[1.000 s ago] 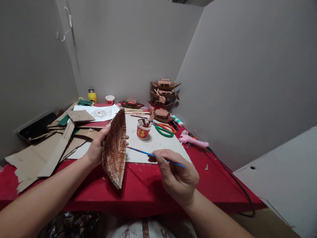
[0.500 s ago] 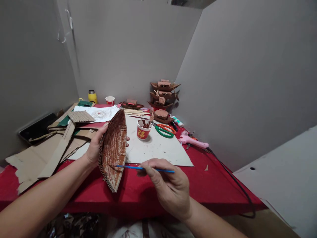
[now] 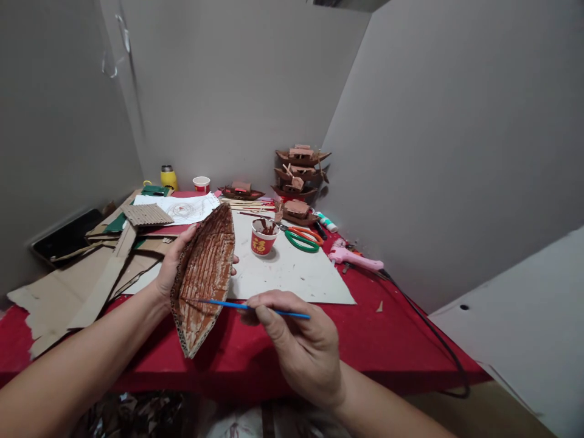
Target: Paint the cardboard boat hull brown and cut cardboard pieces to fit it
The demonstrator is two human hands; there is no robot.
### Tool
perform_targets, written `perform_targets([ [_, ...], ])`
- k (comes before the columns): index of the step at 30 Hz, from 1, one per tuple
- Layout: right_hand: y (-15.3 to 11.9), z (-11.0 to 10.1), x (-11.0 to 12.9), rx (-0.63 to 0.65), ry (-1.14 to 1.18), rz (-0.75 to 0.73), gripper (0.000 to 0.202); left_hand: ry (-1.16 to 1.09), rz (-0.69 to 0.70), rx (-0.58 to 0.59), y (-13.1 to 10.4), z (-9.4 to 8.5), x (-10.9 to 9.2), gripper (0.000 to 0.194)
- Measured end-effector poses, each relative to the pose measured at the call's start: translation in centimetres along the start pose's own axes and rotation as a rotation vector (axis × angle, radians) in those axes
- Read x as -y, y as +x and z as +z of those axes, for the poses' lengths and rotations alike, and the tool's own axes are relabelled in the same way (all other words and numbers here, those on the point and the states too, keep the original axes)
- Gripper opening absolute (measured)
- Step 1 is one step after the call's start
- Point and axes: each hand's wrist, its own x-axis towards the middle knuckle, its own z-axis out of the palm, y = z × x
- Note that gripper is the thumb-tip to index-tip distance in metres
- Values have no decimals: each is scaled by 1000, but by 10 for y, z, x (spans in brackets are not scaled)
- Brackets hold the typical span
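Observation:
A cardboard boat hull (image 3: 207, 261) is held tilted in my left hand (image 3: 171, 267), its hollow inside facing me. Brown paint streaks cover the ribbed inside, with paler patches toward the near tip. My left thumb lies along the left rim and some fingertips show past the right rim. My right hand (image 3: 303, 347) pinches a thin blue paintbrush (image 3: 255, 307). The brush tip touches the inside of the hull at its lower part. A red paper cup (image 3: 263, 240) with brown paint on its inner wall stands beyond my right hand.
White board (image 3: 292, 274) lies under the cup and green-and-orange-handled scissors (image 3: 302, 238). A pink glue gun (image 3: 356, 258) with a black cable is at right. Finished model boats (image 3: 301, 173) stand at the back. Cardboard pieces (image 3: 91, 286) cover the left side of the red cloth (image 3: 374, 340).
The hull's near end has swung left and its inside has turned more toward me. My right hand and the brush have shifted slightly left, the tip still on the hull.

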Motion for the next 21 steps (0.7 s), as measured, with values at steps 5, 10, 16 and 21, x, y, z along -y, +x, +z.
perform_targets([
  [5,23,-5,-4,5,-102,-76,14,11,-69,14,1,1,2,55],
  [10,44,-17,-19,-111,-85,-81,12,12,-141,74,0,-2,2,51],
  [16,44,-20,-20,-190,-34,-96,14,-28,-183,146,0,-4,1,54],
  [21,42,-18,-16,-158,-44,-119,19,-75,-159,84,3,-3,3,44],
])
